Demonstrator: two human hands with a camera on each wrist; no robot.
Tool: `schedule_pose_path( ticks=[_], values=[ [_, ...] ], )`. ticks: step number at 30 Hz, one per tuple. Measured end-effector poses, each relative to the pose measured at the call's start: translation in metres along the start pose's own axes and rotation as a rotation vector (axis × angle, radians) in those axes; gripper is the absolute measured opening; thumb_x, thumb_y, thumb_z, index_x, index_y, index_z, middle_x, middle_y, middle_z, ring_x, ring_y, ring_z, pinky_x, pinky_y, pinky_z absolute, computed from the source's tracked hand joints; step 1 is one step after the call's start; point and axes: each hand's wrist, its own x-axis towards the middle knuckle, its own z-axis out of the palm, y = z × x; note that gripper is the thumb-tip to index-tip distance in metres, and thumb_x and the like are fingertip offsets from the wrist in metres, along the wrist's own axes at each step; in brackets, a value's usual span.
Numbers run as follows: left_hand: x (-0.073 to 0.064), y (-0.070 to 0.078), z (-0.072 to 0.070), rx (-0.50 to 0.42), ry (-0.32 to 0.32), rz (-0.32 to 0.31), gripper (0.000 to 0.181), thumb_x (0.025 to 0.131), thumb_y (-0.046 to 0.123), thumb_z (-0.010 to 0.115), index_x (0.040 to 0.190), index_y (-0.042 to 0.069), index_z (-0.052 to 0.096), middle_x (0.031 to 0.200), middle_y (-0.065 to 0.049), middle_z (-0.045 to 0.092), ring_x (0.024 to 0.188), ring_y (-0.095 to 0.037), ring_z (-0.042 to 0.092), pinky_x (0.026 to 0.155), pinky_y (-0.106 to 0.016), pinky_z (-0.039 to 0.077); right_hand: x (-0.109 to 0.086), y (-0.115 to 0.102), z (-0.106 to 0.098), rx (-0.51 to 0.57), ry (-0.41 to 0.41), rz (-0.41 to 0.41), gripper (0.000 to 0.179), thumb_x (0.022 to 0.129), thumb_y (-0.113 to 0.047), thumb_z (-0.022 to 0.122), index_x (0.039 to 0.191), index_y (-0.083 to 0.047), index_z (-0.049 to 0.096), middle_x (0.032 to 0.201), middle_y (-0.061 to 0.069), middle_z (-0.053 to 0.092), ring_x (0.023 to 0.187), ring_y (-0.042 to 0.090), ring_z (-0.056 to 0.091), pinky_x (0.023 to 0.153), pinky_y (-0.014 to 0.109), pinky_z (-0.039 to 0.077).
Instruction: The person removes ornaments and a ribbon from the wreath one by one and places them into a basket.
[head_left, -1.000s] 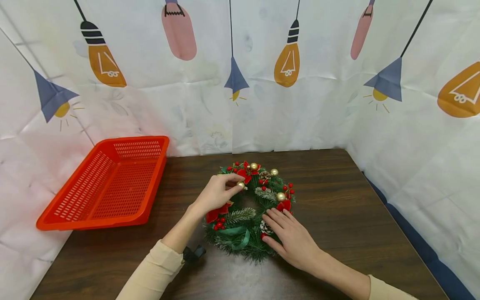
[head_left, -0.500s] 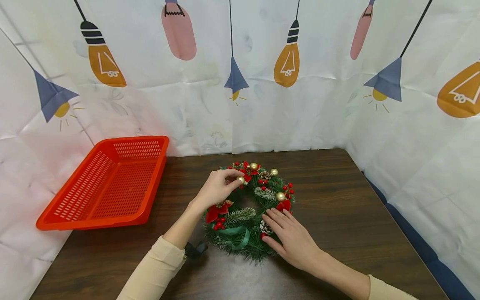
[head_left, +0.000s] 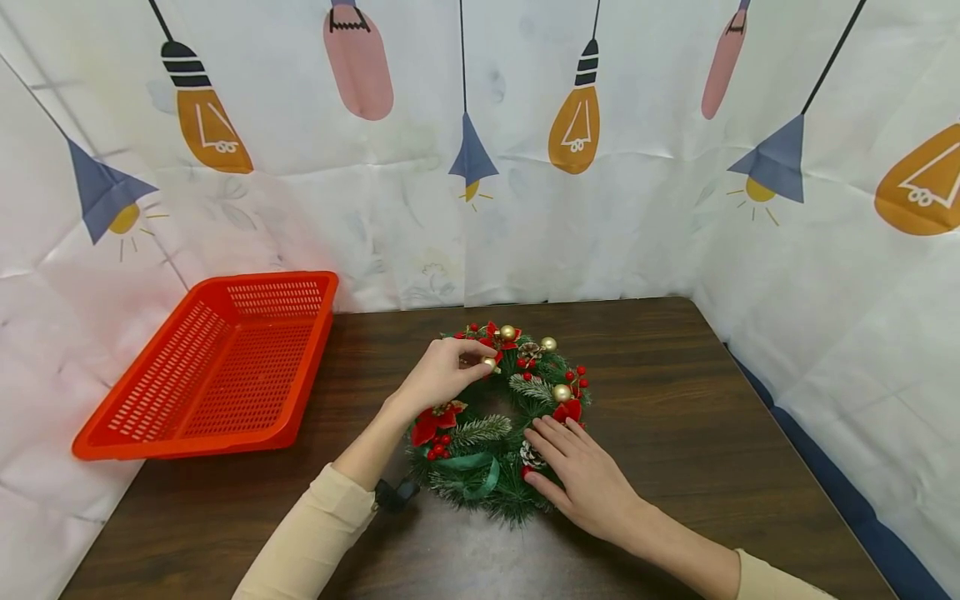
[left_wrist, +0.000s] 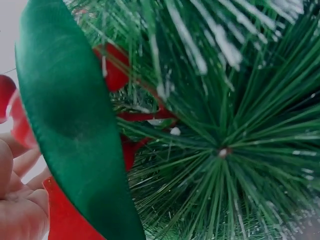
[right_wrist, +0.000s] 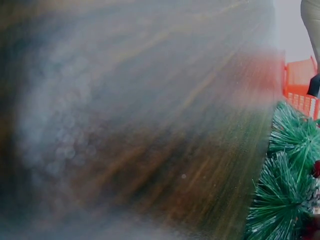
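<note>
The left hand (head_left: 438, 377) is pinching a gold bauble (head_left: 489, 363) in its fingers and shifting slightly rightward, so the bauble is probably being adjusted. The wreath (head_left: 480, 431) is lying near the worktop's (head_left: 645, 367) far edge; the right hand (head_left: 577, 479) is resting on its right side, fingers extended, thumb apart.

We can read no text, label, brand, number or sign in any of the three views; even on the printed cloth (head_left: 420, 217) at twelve o'clock, we make out no lettering.
</note>
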Motion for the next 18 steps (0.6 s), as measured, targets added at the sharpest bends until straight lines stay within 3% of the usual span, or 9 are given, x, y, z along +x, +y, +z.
schedule_pose_path(
  ticks=[5,11,18],
  values=[
    [0.006,0.0,0.001,0.016,-0.036,0.011,0.026,0.1,0.016,0.07,0.123,0.005,0.075,0.107,-0.002,0.074,0.092,-0.015,0.07,0.079,-0.035,0.058,0.0,0.0,0.0,-0.003,-0.002,0.0,0.061,0.105,-0.048,0.056,0.148,-0.004,0.055,0.152,0.016,0.05,0.145,0.03,0.041,0.118,0.052,0.028],
    [0.012,0.0,0.005,0.047,-0.097,0.03,0.025,0.099,0.014,0.072,0.121,0.004,0.075,0.105,-0.001,0.074,0.092,-0.015,0.068,0.078,-0.033,0.057,0.0,0.0,0.0,-0.002,-0.007,0.002,0.061,0.105,-0.048,0.056,0.147,-0.004,0.056,0.152,0.016,0.051,0.145,0.03,0.041,0.119,0.052,0.028],
    [0.019,0.0,0.011,0.063,-0.107,0.048,0.024,0.1,0.014,0.07,0.121,0.005,0.075,0.103,-0.001,0.074,0.089,-0.014,0.069,0.077,-0.032,0.057,0.001,0.0,0.0,0.0,-0.001,0.0,0.061,0.104,-0.048,0.057,0.147,-0.004,0.056,0.151,0.016,0.051,0.144,0.03,0.042,0.118,0.052,0.028]
  ],
)
